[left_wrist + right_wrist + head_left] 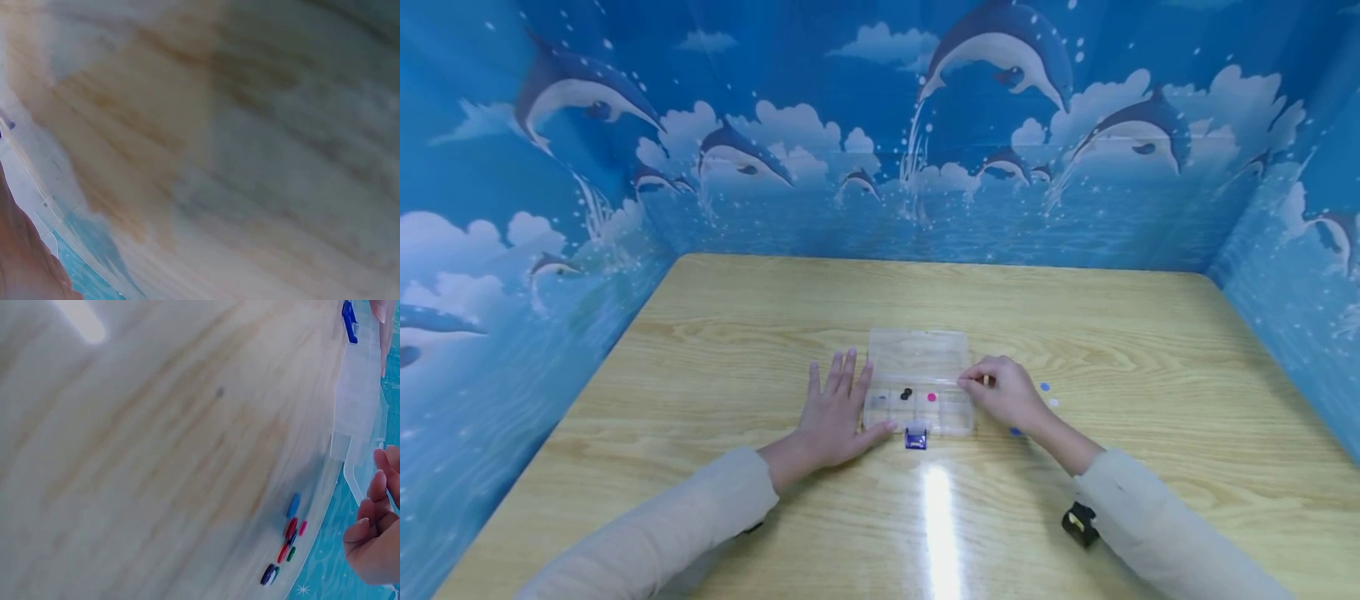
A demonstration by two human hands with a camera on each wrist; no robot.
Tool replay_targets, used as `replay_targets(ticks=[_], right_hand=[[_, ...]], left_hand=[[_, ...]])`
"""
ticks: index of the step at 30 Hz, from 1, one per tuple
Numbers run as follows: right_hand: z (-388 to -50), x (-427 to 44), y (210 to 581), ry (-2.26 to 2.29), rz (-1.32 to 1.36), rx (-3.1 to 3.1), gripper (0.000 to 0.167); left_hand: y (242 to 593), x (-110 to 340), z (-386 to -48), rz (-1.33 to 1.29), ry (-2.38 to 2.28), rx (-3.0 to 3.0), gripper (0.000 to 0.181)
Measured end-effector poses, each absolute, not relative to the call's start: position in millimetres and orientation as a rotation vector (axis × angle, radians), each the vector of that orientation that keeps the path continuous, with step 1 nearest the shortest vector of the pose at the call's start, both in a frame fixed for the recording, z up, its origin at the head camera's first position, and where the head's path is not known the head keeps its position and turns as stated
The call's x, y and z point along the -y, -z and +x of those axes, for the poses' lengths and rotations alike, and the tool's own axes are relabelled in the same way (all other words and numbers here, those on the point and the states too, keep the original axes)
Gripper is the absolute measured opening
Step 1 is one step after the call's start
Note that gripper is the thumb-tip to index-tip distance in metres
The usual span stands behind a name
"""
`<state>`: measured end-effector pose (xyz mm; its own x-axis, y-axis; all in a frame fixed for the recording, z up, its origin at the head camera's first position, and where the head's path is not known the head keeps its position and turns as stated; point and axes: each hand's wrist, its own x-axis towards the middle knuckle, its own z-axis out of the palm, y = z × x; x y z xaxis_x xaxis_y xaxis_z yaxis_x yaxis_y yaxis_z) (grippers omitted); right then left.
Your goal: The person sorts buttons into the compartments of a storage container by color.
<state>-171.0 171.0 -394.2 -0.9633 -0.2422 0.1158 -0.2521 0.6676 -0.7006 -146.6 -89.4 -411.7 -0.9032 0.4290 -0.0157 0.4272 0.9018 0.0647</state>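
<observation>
A clear plastic compartment box (957,421) lies on the table with its lid (919,354) folded back. Flat with its fingers spread, my left hand (837,412) rests against the box's left side, thumb by the front edge. My right hand (1003,390) is at the right end of the box, thumb and forefinger tips together; whether something small sits between them is hidden. In the compartments are dark buttons (906,394), a pink button (932,397) and a small greyish piece (882,398). A blue latch (916,438) sticks out in front.
Right of the box lie loose pieces, among them a blue button (1045,387) and a white one (1054,402). Red buttons (291,527) and green ones show in the right wrist view. A black device (1080,525) is beside the right sleeve. Dolphin-print cloth (880,208) borders the wooden table.
</observation>
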Motion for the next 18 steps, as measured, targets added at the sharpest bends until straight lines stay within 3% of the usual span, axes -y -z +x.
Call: replay_targets(ticks=[18], right_hand=[[-168, -189, 391, -1.179, 0.397, 2.885, 0.015]], left_hand=[[410, 88, -147, 0.739, -0.102, -2.996, 0.086]])
